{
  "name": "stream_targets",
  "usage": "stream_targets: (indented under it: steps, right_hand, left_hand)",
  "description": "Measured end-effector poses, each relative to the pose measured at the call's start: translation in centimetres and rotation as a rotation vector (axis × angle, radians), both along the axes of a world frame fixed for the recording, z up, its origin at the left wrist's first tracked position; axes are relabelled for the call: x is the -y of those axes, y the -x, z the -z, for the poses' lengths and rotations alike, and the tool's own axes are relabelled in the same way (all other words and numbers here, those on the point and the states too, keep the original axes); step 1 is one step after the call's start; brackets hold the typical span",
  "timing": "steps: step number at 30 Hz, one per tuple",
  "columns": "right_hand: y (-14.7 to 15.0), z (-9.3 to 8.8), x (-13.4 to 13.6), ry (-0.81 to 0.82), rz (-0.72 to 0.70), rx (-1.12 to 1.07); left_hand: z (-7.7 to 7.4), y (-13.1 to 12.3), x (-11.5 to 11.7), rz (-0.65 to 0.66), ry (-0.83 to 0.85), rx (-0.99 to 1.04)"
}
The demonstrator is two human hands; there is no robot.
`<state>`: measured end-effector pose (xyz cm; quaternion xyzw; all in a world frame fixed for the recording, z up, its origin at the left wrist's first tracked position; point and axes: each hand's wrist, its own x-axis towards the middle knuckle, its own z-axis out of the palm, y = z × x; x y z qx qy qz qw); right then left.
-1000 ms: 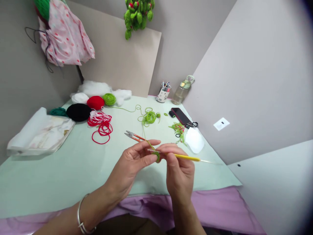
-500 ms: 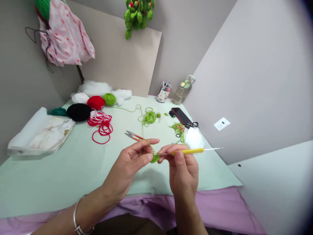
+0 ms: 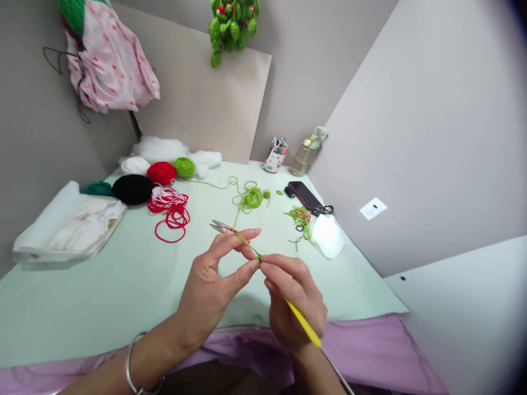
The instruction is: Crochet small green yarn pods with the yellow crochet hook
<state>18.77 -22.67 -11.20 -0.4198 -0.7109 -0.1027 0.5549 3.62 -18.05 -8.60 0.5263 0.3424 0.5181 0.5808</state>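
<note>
My left hand (image 3: 218, 277) pinches a small green crocheted piece (image 3: 259, 258) between thumb and fingers, with green yarn (image 3: 246, 241) running over its raised index finger. Fingertips of my right hand (image 3: 294, 296) meet the same piece from the right. A yellow-handled crochet hook (image 3: 303, 322) is held in my right hand, its handle slanting down to the right across the palm; its working tip is hidden by the fingers. Just beyond my left hand lie orange-handled thread snips (image 3: 222, 226), partly covered. The yarn leads back to a loose green tangle (image 3: 251, 196).
Red yarn (image 3: 173, 219), a black ball (image 3: 133, 189) and a plastic-wrapped packet (image 3: 78, 225) lie left. Yarn scraps (image 3: 302, 218), a phone (image 3: 305, 195), black scissors (image 3: 324, 209) and a white piece (image 3: 328, 236) lie right. A bottle (image 3: 307, 152) and pen cup (image 3: 275, 156) stand behind.
My right hand has turned and lowered, so the hook handle now points down to the right instead of sideways. The green piece is now mostly covered by the fingertips.
</note>
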Motion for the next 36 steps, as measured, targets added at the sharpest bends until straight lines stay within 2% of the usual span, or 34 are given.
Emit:
stream_targets:
  steps: [2, 4, 6, 8, 12, 14, 18, 22, 25, 28, 32, 36]
  right_hand:
    - [0.1, 0.4, 0.0, -0.020, 0.032, 0.025]
    - [0.1, 0.7, 0.0, -0.013, 0.064, 0.020]
    - [0.1, 0.5, -0.1, 0.023, 0.019, -0.087]
    - [0.2, -0.1, -0.2, 0.091, -0.068, -0.292]
    - [0.3, -1.1, -0.8, 0.223, -0.250, -0.700]
    - [0.5, -1.1, -1.2, 0.268, -0.332, -0.772]
    - [0.8, -0.6, -1.5, 0.289, -0.333, -0.703]
    - [0.6, -0.7, -0.6, 0.217, -0.217, -0.559]
    - [0.3, -1.1, 0.1, 0.146, -0.141, -0.427]
    - [0.1, -1.3, 0.2, 0.166, -0.174, -0.525]
    - [0.1, -1.5, -0.6, 0.282, -0.324, -0.798]
    - [0.0, -1.4, -1.3, 0.317, -0.382, -0.772]
  left_hand:
    - [0.0, -0.1, -0.1, 0.063, 0.084, 0.070]
    - [0.0, -0.1, -0.3, 0.198, 0.257, 0.185]
    - [0.0, 0.0, -0.6, 0.319, 0.425, 0.290]
    - [0.0, 0.1, -1.0, 0.343, 0.478, 0.335]
    - [-0.2, 0.2, -1.1, 0.252, 0.392, 0.282]
    - [-0.2, 0.0, -0.8, 0.233, 0.364, 0.254]
    - [0.2, -0.3, -0.4, 0.241, 0.341, 0.230]
    - [0.3, -0.2, -0.6, 0.192, 0.254, 0.171]
    - [0.0, 0.2, -0.9, 0.168, 0.248, 0.172]
    - [-0.3, 0.4, -1.1, 0.168, 0.269, 0.188]
    - [-0.3, 0.4, -1.1, 0.194, 0.277, 0.198]
    - [0.0, 0.2, -0.9, 0.238, 0.220, 0.147]
